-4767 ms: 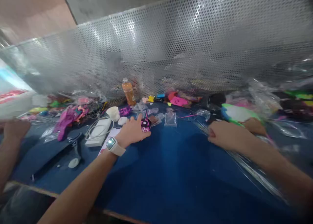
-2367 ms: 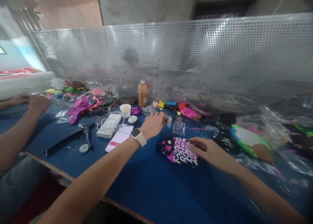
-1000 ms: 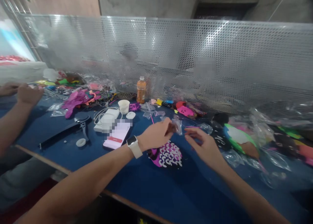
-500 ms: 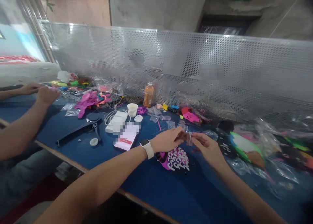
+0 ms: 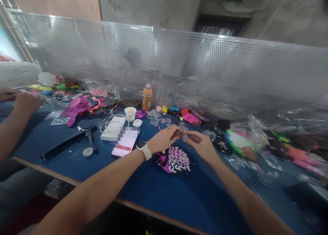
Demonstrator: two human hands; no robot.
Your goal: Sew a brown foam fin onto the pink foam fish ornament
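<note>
Between my two hands is a small crumpled piece of clear plastic (image 5: 183, 129), perhaps a little bag. My left hand (image 5: 165, 138), with a watch (image 5: 144, 149) on its wrist, pinches it from the left. The fingers of my right hand (image 5: 202, 145) close on its other side. Just below them lies a rounded flat piece (image 5: 176, 161) in pink and black, covered with white curved marks. Left of my left wrist is a phone (image 5: 125, 143) with a lit screen, partly blurred out.
A white power bank (image 5: 112, 127) with its cable, a paper cup (image 5: 130, 114) and an orange drink bottle (image 5: 147, 97) stand left of centre. A black-handled tool (image 5: 66, 141) lies further left. A co-worker's hand (image 5: 27, 102) works there. Plastic bags and coloured clay (image 5: 239, 142) cover the right side.
The head view has swung to the right, so everything sits further left in the picture. Both hands stay at the clear plastic, with only slight finger movement.
</note>
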